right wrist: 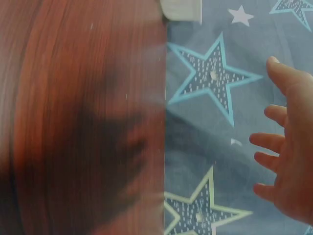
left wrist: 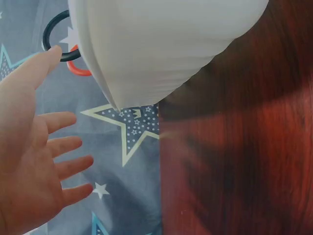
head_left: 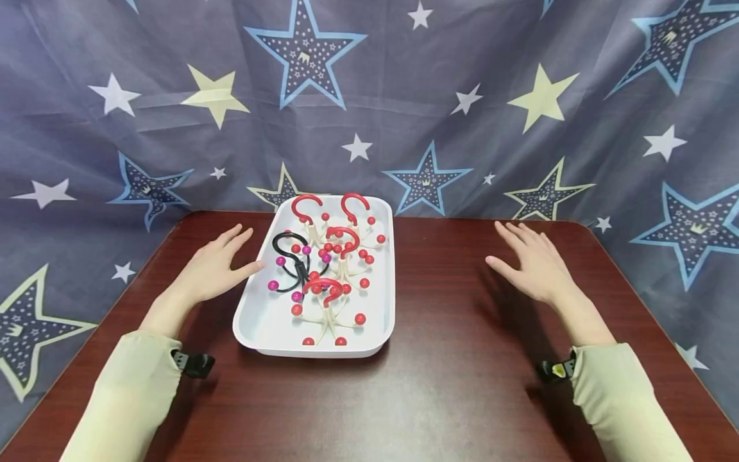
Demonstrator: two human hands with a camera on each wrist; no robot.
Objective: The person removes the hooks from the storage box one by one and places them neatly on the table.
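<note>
A white tray (head_left: 262, 321) holds several claw-shaped scalp massagers (head_left: 327, 314) with cream prongs, red ball tips and red hooked handles. Among them at the left lies one black scalp massager (head_left: 300, 269) with magenta ball tips; its black loop also shows past the tray wall (left wrist: 146, 54) in the left wrist view. My left hand (head_left: 210, 266) hovers beside the tray's left rim, fingers spread and holding nothing; whether the thumb touches the rim I cannot tell. Far to the right of the tray, my right hand (head_left: 531, 263) is held over the table, its fingers extended and nothing in them.
The tray stands on a dark red wooden table (head_left: 439, 385), left of its middle. A grey-blue cloth (head_left: 392, 83) with stars hangs behind and along both sides. Each wrist wears a strapped black device (head_left: 199, 366) at the sleeve cuff.
</note>
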